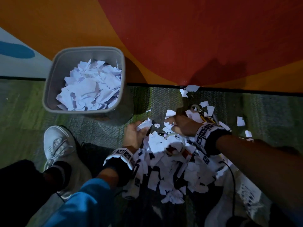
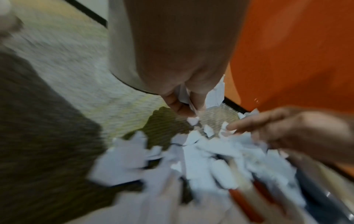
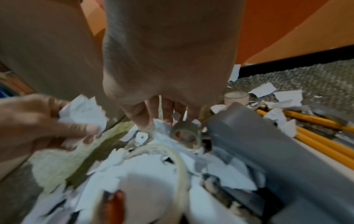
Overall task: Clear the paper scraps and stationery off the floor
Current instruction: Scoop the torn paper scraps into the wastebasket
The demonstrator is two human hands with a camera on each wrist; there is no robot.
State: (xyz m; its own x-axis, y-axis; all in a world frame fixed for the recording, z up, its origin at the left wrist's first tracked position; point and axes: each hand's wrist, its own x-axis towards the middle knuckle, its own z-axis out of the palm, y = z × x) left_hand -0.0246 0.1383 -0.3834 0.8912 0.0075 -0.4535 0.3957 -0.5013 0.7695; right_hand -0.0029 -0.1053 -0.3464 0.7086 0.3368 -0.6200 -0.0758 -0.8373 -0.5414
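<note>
A heap of torn white paper scraps (image 1: 170, 163) covers the carpet, mixed with stationery. My left hand (image 1: 142, 128) grips a crumpled wad of scraps (image 1: 145, 125) at the heap's left edge; in the left wrist view its fingers (image 2: 178, 106) pinch white scraps (image 2: 215, 94). My right hand (image 1: 172, 124) lies over the heap's far side, fingers (image 3: 153, 112) stretched down onto the scraps beside a small tape roll (image 3: 186, 134). A clear tape ring (image 1: 173, 136), another roll (image 1: 195, 108) and yellow pencils (image 3: 316, 136) lie among the paper.
A grey bin (image 1: 54, 82) with scraps inside stands left of the heap against the orange and red wall (image 1: 180, 38). My white shoe (image 1: 60, 145) is planted on the carpet at left. A grey stationery item (image 3: 268, 151) lies by the pencils. Loose scraps (image 1: 241, 121) lie to the right.
</note>
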